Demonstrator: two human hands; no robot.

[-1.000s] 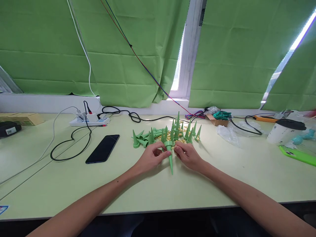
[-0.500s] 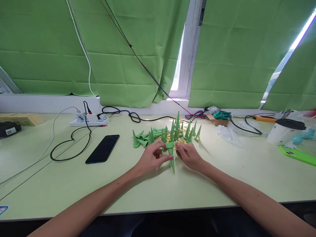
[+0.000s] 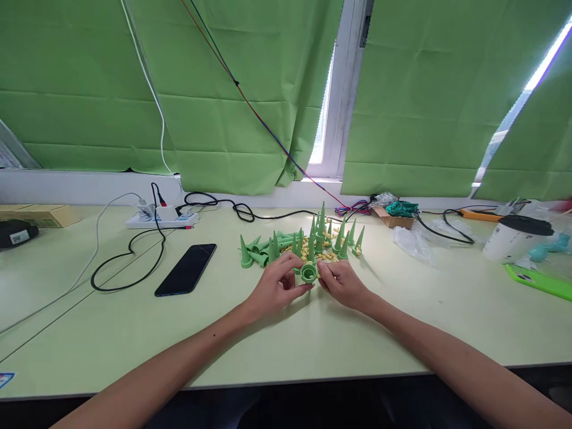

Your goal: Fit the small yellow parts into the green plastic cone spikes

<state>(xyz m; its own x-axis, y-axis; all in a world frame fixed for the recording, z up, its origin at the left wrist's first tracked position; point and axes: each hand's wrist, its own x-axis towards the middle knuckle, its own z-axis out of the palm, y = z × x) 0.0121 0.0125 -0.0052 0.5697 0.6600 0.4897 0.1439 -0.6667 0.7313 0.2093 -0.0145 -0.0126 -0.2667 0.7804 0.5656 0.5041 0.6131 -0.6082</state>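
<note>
Head view, left hand: The person's left hand (image 3: 277, 283) holds a green, tapered plastic spike with a ringed collar (image 3: 308, 274) between thumb and fingers, just above the near side of the pile, its round hollow end turned toward the camera.
Head view, right hand: The right hand (image 3: 342, 284), thumb and forefinger pinched together, grips a small pale-yellow peg (image 3: 319, 275), mostly hidden, at the right side of the collar.
Pile beyond the hands: Matching green plastic spikes (image 3: 320, 231) stand points up on the pale, smooth table (image 3: 250, 351), while others lie on their sides at the left; loose pale-yellow pegs (image 3: 329, 255) are scattered among them.
Table, left: A black, flat smartphone (image 3: 186, 270) lies near a looped black cable (image 3: 107, 290); a white power strip (image 3: 136, 223) sits farther back.
Table, right: A crumpled clear plastic bag (image 3: 413, 245) rests in front of a small brown cardboard box (image 3: 393, 219), and a white paper cup with a black lid (image 3: 509, 244) stands behind a bright green phone case (image 3: 547, 284).
Backdrop: Green fabric curtains (image 3: 250, 125) hang across the window.
</note>
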